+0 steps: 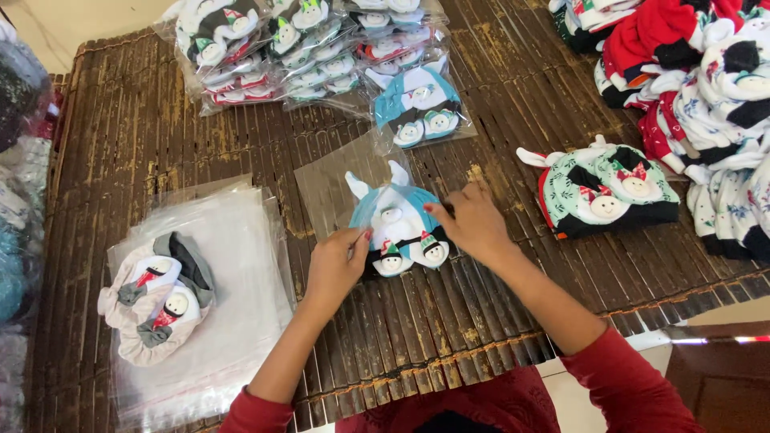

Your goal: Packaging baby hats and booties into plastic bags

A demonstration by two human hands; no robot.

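Nearest me, my left hand (pixel 335 269) pinches the lower left edge of a blue-and-white baby hat set (pixel 399 228), thumb and fingers closed on the fabric. My right hand (pixel 472 220) presses on its right side, fingers together on the cloth. The set lies near the middle of the slatted mat (pixel 128 144), half over one clear plastic bag (pixel 333 188). I judge it light, soft and floppy, with three small snowman faces sewn on; best taken by the folded cuff edge, since the bag film looks slippery.

Toward the mat's left edge sits one grey hat set (pixel 156 297) on a stack of empty bags (pixel 233 321), too thin to count. Toward the right edge lies one green-and-black set (pixel 605 192). At the far edge are bagged sets (pixel 321 52), roughly four piles. The far right corner holds a loose heap of hats (pixel 698 72), uncountable.
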